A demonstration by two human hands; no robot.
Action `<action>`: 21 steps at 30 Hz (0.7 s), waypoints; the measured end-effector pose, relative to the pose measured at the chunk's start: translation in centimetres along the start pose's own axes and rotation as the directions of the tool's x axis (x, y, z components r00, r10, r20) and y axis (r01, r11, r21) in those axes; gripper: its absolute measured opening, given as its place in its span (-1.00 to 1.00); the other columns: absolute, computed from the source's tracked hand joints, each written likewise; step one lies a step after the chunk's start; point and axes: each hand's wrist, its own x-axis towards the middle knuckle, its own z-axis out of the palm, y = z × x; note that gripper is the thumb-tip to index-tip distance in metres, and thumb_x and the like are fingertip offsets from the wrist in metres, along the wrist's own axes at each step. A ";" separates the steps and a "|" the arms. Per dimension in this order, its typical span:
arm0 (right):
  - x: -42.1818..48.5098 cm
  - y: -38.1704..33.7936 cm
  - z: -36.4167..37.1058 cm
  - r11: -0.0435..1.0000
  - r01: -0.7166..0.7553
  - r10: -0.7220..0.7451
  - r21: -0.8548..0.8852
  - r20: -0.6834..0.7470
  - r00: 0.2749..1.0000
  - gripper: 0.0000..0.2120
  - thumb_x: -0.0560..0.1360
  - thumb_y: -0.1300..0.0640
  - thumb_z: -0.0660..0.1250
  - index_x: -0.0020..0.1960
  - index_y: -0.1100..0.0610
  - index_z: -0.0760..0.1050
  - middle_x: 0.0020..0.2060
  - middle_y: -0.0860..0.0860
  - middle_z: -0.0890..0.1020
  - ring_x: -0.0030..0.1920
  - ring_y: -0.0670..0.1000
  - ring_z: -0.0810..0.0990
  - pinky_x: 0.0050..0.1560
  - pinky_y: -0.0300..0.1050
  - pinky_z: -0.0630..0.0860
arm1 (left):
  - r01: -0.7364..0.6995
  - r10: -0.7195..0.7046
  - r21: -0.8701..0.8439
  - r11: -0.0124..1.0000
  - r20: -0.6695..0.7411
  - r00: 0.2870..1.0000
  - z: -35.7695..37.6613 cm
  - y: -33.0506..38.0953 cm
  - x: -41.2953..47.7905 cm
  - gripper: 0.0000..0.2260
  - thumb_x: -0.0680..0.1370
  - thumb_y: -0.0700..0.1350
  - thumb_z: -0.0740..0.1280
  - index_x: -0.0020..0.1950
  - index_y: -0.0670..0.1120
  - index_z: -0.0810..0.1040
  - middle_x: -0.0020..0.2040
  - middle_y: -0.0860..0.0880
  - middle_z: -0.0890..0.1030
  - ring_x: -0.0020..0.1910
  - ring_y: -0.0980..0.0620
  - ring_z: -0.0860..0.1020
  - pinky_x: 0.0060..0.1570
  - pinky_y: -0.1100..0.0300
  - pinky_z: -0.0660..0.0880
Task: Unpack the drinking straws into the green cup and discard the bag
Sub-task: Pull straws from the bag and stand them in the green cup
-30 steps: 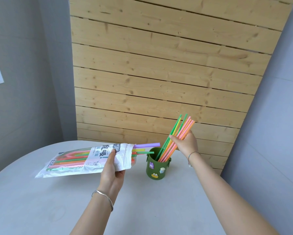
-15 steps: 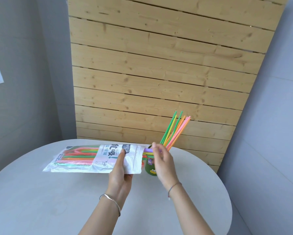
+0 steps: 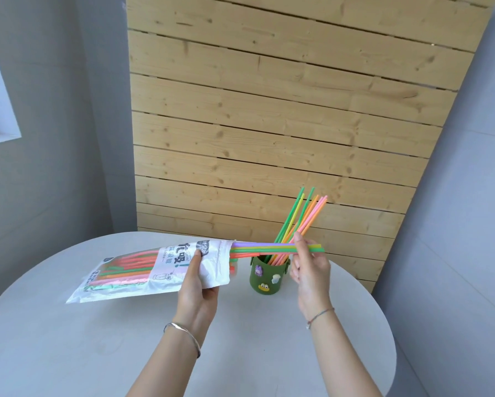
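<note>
Grey surface (image 3: 68, 353): round, matte, carries the cup; nearest thing.
Left hand (image 3: 196, 287): clamped on the open end of the bag, thumb on top, silver bangle (image 3: 183, 333) at the wrist.
Right hand (image 3: 309, 270): fingers pinched together on a few straws partly out of the bag, thin cord bracelet (image 3: 319, 316) on the wrist.
Bag (image 3: 143, 270): white printed plastic, held above the surface, roughly level, mouth pointing right toward the cup; many straws inside.
Pulled straws (image 3: 263, 247): purple, yellow, green, lying level across, passing just over the cup.
Green cup (image 3: 266, 275): upright on the surface, between the two hands, small stickers on front.
Cup straws (image 3: 300, 222): green, orange, pink, leaning right.
Wood panel wall (image 3: 269, 110): behind everything.
</note>
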 end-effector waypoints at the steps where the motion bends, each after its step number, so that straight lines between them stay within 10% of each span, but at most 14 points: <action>1: -0.3 0.5 0.4 0.999 -0.029 0.030 -0.024 0.034 0.999 -0.84 0.50 0.13 0.34 -0.23 0.12 0.45 -0.59 -0.06 0.23 -0.62 -0.12 0.14 -0.62 -0.32 0.08 | 0.013 -0.013 0.026 1.000 -0.003 1.000 0.0 -0.5 -0.2 -0.61 0.54 -0.12 0.37 0.34 -0.17 0.49 0.24 -0.10 0.62 0.19 -0.01 0.60 0.05 0.09 0.61; 8: -0.5 1.4 1.4 0.994 -0.036 0.040 -0.104 0.031 0.999 -0.72 0.55 0.14 0.25 -0.29 0.21 0.51 -0.63 -0.05 0.34 -0.64 -0.14 0.24 -0.61 -0.36 0.18 | 0.050 -0.049 0.057 0.997 -0.033 0.998 0.3 -1.8 -1.2 -0.61 0.55 -0.13 0.35 0.37 -0.17 0.46 0.24 -0.11 0.62 0.16 0.00 0.62 -0.10 0.16 0.63; 13: 0.6 -0.3 -0.3 1.000 0.014 -0.013 0.009 -0.074 0.997 -0.66 0.56 0.09 0.23 -0.36 0.18 0.45 -0.66 -0.14 0.28 -0.63 -0.14 0.18 -0.60 -0.34 0.11 | 0.013 -0.012 0.014 1.000 -0.040 0.999 0.5 -0.3 -0.9 -0.71 0.57 -0.17 0.32 0.29 -0.16 0.48 0.05 -0.08 0.65 -0.33 0.11 0.69 -0.44 0.25 0.59; 18: -0.3 0.9 1.0 0.977 -0.001 0.030 -0.212 0.134 0.991 -0.74 0.54 0.10 0.28 -0.30 0.16 0.50 -0.66 -0.12 0.37 -0.64 -0.13 0.26 -0.60 -0.34 0.20 | 0.053 -0.047 0.111 0.992 -0.052 0.998 1.0 -1.4 -1.7 -0.70 0.56 -0.17 0.34 0.28 -0.17 0.50 0.11 -0.09 0.64 -0.05 0.04 0.62 -0.04 0.15 0.60; 21: 0.2 0.5 1.2 0.973 0.004 0.027 -0.229 0.134 0.991 -0.72 0.54 0.11 0.27 -0.32 0.16 0.49 -0.66 -0.11 0.38 -0.65 -0.13 0.28 -0.61 -0.34 0.20 | 0.064 -0.058 0.114 0.991 -0.052 0.997 1.1 -1.3 -1.7 -0.76 0.56 -0.17 0.33 0.22 -0.16 0.50 0.00 -0.07 0.65 -0.15 0.08 0.63 -0.19 0.22 0.61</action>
